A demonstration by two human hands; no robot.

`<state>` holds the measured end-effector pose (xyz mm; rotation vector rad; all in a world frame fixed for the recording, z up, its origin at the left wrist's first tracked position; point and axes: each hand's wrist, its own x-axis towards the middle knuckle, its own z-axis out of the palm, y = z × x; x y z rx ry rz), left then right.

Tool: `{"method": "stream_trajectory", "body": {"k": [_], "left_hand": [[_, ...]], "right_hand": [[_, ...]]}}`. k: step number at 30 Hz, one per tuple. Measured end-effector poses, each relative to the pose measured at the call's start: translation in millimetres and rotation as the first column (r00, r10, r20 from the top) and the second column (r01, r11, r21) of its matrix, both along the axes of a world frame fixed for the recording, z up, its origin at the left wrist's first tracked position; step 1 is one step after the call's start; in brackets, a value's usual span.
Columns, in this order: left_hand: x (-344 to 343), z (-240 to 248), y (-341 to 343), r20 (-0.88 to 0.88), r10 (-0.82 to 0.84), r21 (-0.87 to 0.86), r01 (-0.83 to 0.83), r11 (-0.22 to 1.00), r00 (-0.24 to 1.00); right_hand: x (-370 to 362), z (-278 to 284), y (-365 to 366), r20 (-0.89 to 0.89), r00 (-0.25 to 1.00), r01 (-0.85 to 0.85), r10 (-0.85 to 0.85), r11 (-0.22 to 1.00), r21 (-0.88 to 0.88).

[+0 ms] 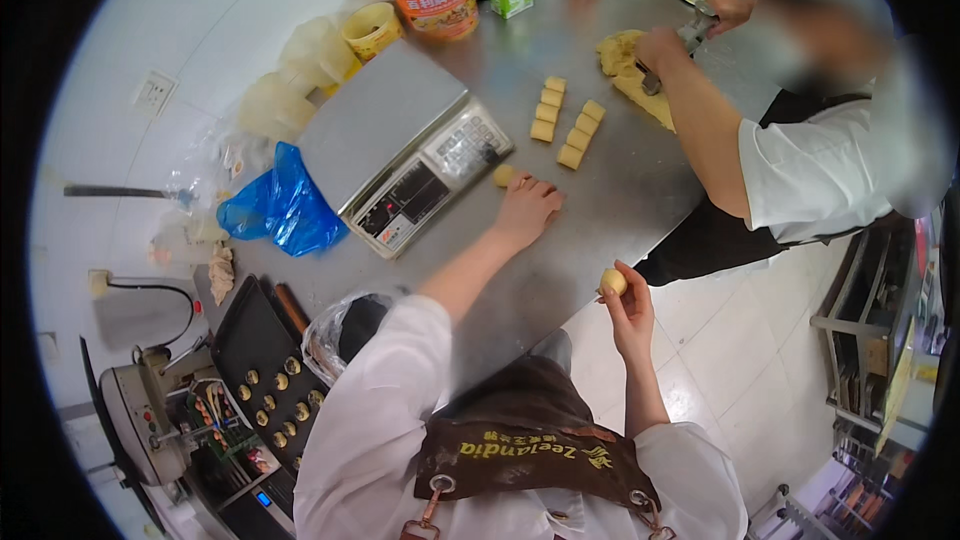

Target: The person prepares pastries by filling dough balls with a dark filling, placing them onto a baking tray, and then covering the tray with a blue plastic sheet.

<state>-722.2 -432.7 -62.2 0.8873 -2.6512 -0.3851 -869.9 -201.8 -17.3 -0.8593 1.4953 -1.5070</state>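
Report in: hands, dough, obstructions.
Right hand holding a dough ball. Left hand at a dough lump on steel table. Digital scale close by, blocking neither hand.

From where I watch, a white wall (110,130) with fine seams climbs the left, carrying a pale socket plate (155,92) and, lower down, a black cable (150,287). A steel worktable (635,190) fills the middle. Beyond its edge I see a floor (725,345) of pale tiles, brightly glossed by light, and metal shelving (832,324) curving along the right.
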Motion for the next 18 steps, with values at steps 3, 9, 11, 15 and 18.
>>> {"method": "stream_trajectory", "body": {"k": [3, 9, 11, 15, 18], "left_hand": [[41.6, 41.6, 34.2, -0.288, 0.331, 0.595, -0.103, 0.797, 0.899], [207.8, 108.9, 115.6, -0.172, 0.854, 0.948, 0.317, 0.008, 0.492], [262.2, 111.6, 148.3, -0.151, 0.911, 0.938, 0.346, 0.01, 0.385], [349.4, 106.0, 204.4, -0.233, 0.943, 0.896, 0.429, 0.113, 0.238], [397.9, 98.0, 237.9, -0.311, 0.925, 0.892, 0.402, 0.205, 0.217]], "right_hand": [[21.4, 14.0, -8.8, 0.106, 0.99, -0.091, 0.095, 0.995, -0.043], [97.4, 33.3, -45.5, 0.565, 0.76, -0.363, 0.32, 0.931, -0.04], [138.3, 40.7, -53.3, 0.609, 0.66, -0.49, 0.44, 0.867, -0.094], [216.3, 56.6, -47.8, 0.688, 0.474, -0.662, 0.549, 0.738, -0.131], [256.5, 51.3, -37.5, 0.643, 0.478, -0.738, 0.598, 0.67, -0.075]]}}
